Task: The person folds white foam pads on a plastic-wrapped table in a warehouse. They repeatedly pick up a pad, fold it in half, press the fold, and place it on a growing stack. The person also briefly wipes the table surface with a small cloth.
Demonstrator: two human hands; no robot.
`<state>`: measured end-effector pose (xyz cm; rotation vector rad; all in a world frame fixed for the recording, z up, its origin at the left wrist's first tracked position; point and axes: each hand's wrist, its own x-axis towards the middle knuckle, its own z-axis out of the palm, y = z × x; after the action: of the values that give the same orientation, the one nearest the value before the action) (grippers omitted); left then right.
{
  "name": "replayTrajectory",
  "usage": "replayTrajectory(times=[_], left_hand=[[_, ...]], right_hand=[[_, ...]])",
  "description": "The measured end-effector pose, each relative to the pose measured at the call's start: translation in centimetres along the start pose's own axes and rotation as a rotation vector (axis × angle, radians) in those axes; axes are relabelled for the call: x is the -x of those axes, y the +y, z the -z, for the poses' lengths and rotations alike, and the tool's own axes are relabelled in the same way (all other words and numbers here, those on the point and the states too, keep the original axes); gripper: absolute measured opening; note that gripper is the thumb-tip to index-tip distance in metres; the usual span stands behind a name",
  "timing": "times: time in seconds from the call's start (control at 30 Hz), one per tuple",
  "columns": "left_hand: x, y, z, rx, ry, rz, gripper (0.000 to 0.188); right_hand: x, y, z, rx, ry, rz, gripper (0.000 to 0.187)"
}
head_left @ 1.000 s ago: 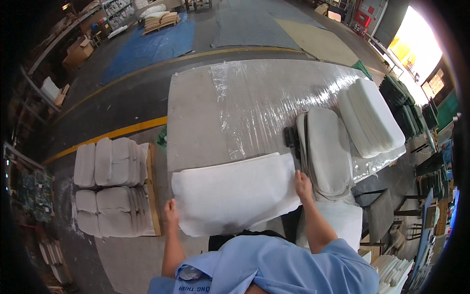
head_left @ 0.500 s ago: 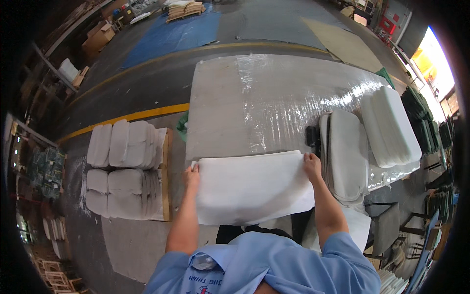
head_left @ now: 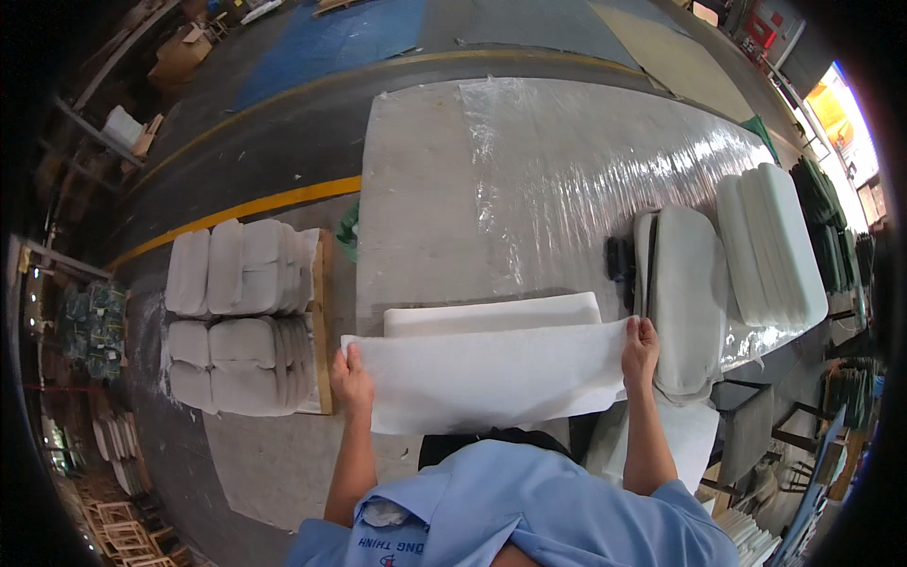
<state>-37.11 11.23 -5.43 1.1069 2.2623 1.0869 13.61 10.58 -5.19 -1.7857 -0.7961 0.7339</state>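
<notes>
A white sheet of soft padding (head_left: pixel 491 378) is stretched between my hands, its near part hanging over the table's front edge. My left hand (head_left: pixel 352 380) pinches its far left corner, and my right hand (head_left: pixel 641 352) grips its far right corner. Just beyond the sheet lies a white foam cushion pad (head_left: pixel 491 315) on the table, its near part hidden under the sheet. To the right of my right hand stands a stack of grey cushion covers (head_left: pixel 688 293), with a small black object (head_left: pixel 619 258) beside it.
The large table (head_left: pixel 416 198) is partly covered in clear plastic film. White foam pads (head_left: pixel 773 246) are stacked at its right end. Stacked grey-white cushions (head_left: pixel 241 312) sit on a pallet at the left. A chair (head_left: pixel 746 425) stands near right, by more white sheets (head_left: pixel 685 435).
My hands have drawn the white sheet nearer and spread its corners wider apart. More of the foam pad behind it now shows. The whole view has shifted slightly.
</notes>
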Motion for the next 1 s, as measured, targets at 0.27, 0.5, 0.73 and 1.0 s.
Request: replayTrajectory(times=[0.27, 0.5, 0.73, 1.0], left_hand=[[-1.0, 0.0, -5.0, -0.169, -0.011, -0.041, 0.046], [-1.4, 0.6, -4.7, -0.013, -0.027, -0.028, 0.046], [-1.7, -0.1, -5.3, -0.069, -0.108, -0.022, 0.043], [-4.4, -1.0, -6.1, -0.166, -0.329, -0.06, 0.031]], right_hand=[[-3.6, 2.4, -4.6, 0.234, 0.028, 0.096, 0.032], [-4.3, 3.1, -4.5, 0.209, 0.043, 0.068, 0.031], [-3.5, 2.8, -5.3, 0.343, 0.061, 0.024, 0.025], [-4.6, 1.6, -4.9, 0.563, -0.082, 0.031, 0.025]])
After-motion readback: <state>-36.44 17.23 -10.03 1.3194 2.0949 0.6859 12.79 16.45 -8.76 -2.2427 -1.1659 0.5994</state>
